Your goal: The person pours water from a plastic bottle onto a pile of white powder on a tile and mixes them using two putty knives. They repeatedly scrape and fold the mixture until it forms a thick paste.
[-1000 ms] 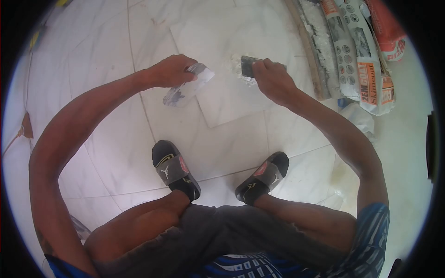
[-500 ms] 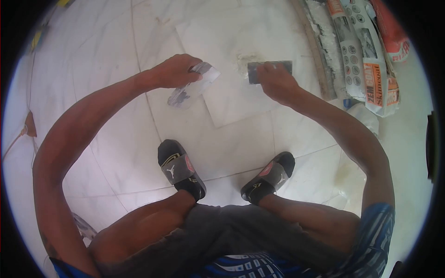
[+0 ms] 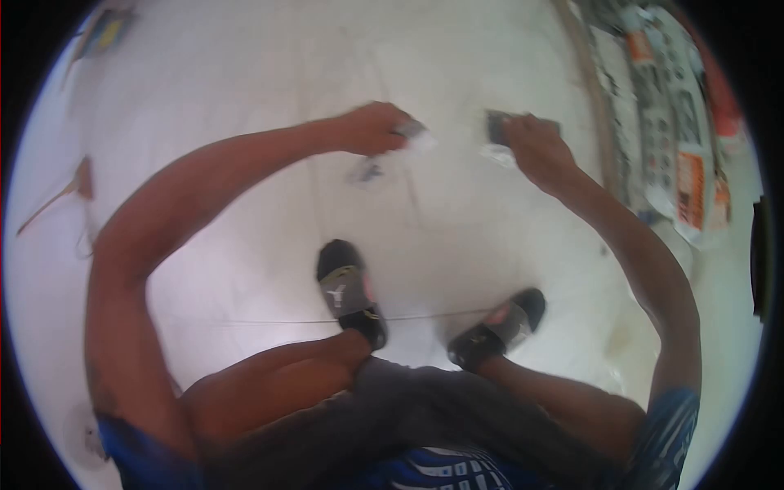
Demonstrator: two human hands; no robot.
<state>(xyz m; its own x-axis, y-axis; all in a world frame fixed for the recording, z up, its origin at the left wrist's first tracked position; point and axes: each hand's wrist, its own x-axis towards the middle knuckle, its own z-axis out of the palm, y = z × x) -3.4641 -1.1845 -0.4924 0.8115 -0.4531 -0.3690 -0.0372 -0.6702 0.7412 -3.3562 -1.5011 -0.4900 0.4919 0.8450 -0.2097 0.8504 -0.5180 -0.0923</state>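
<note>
My left hand (image 3: 371, 129) is closed round a flat scraper blade (image 3: 369, 173), smeared white and grey, held tilted above the floor. To its right, my right hand (image 3: 539, 155) grips a dark flat scraper (image 3: 496, 126) from above. White putty (image 3: 496, 153) clings along the near edge of that dark blade. The two blades are apart, a short gap between them. Motion blurs both tools. Below them lies the pale tiled floor (image 3: 441, 237).
Printed skimcoat bags (image 3: 690, 188) lie at the right, beside a long wooden strip (image 3: 590, 82). My slide sandals (image 3: 347, 290) stand on the tiles below the hands. A brown triangular piece (image 3: 84, 178) is at the far left, a yellow and blue object (image 3: 110, 33) at the upper left.
The view has swung, shifting the scene rightward. Both hands moved slightly right with their scrapers. White putty now shows on the dark blade's near edge; the floor smear beside it no longer shows.
</note>
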